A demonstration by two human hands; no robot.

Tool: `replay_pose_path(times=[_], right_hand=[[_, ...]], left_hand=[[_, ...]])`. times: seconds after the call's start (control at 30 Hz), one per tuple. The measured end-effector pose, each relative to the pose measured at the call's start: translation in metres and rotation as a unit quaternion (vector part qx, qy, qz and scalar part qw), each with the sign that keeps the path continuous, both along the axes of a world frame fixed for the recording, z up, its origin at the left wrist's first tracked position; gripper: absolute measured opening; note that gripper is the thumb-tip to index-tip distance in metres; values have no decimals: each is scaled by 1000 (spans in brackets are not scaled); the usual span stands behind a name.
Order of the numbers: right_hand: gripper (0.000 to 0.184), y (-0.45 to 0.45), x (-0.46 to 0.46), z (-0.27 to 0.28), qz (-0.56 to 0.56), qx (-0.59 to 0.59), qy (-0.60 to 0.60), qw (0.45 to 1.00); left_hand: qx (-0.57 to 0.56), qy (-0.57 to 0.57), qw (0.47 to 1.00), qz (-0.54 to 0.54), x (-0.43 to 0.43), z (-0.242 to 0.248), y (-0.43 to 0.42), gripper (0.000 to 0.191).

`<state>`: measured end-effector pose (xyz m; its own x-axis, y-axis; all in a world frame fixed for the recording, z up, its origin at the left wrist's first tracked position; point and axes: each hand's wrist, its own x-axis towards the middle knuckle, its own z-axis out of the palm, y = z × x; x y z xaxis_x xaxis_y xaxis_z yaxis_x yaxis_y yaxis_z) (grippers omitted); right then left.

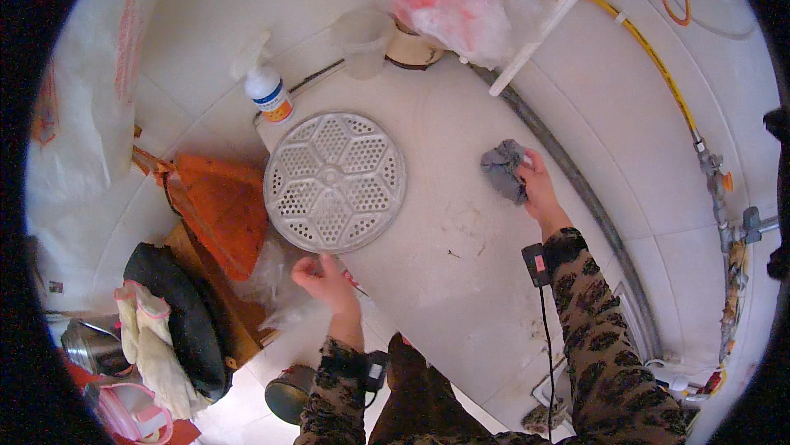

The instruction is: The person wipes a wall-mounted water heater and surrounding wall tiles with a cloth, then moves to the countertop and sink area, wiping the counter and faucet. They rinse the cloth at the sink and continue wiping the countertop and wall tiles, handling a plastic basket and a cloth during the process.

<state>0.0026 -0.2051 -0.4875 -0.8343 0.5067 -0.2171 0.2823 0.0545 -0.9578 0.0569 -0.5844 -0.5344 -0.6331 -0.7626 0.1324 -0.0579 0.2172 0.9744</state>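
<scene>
A crumpled grey cloth (506, 168) is held in my right hand (543, 189), over the right part of a pale, smudged surface (432, 223). My left hand (327, 278) is near the lower rim of a round perforated metal steamer plate (335, 181); its fingers are curled, and whether they touch the rim or hold something small cannot be told. Dark crumbs and brown stains mark the surface between my hands. Behind the plate stands a white spray bottle (269, 96) with a blue and orange label.
A grey hose (574, 179) curves along the right wall, with a yellow gas pipe (660, 56) beyond it. An orange dustpan-like piece (228, 204), a black pan-like object (179, 315) and white gloves (151, 352) are at left. A plastic bag (450, 0) hangs at the top.
</scene>
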Motion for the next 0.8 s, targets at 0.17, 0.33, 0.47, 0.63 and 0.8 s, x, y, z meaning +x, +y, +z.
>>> replay_pose_path(times=[0.17, 0.33, 0.47, 0.63, 0.8], right_hand=[[45, 1, -14, -32, 119, 492, -6, 862], [47, 4, -38, -62, 68, 561, 3, 825], [46, 7, -160, -114, 109, 521, 21, 846], [44, 8, -325, -151, 71, 608, 13, 791], [47, -25, -428, -157, 98, 613, -19, 784]], left_hand=[[463, -107, 871, -128, -31, -3, -42, 16], [497, -6, 853, -156, -34, -9, -41, 35], [452, -75, 879, -130, -33, -16, -45, 43], [451, -42, 885, -110, -30, -16, -45, 51], [431, -65, 897, -78, -28, -14, -42, 56]])
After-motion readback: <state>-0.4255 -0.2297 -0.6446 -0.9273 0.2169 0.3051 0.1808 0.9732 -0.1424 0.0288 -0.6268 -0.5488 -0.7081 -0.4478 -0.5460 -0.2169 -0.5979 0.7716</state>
